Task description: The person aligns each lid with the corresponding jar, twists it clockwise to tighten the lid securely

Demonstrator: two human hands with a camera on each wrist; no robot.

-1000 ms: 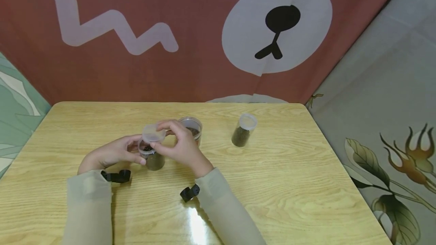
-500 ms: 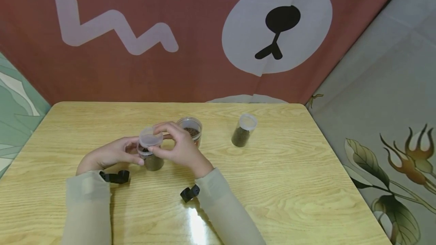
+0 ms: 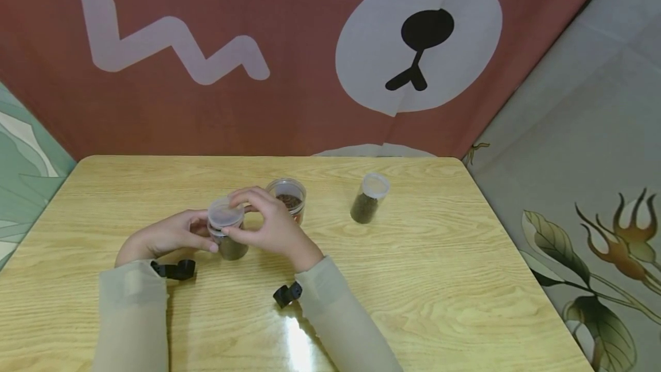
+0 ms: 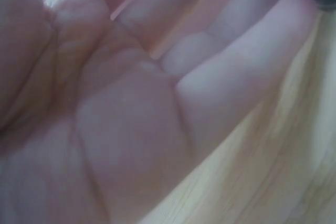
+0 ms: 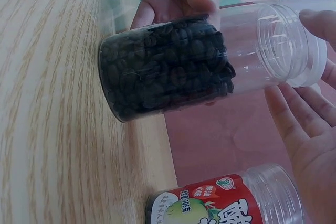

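Note:
A clear jar of dark coffee beans stands on the table, and my left hand grips its side. The beans fill roughly the lower half, as the right wrist view shows of the jar. At its mouth lies a translucent lid, pinched between thumb and fingers of my right hand. Whether the lid is fully seated cannot be told. The left wrist view holds mostly the left palm, with a dark bit of the jar at its upper right corner.
Just behind my right hand stands an open-topped jar with brown contents; its red label shows in the right wrist view. Farther right is a lidded jar of dark green-brown contents. A brown printed cloth hangs behind the table.
The lid in my right hand has come down and slightly left, from raised and tilted above the jar to its mouth. My left hand has stayed on the jar, shifting slightly left.

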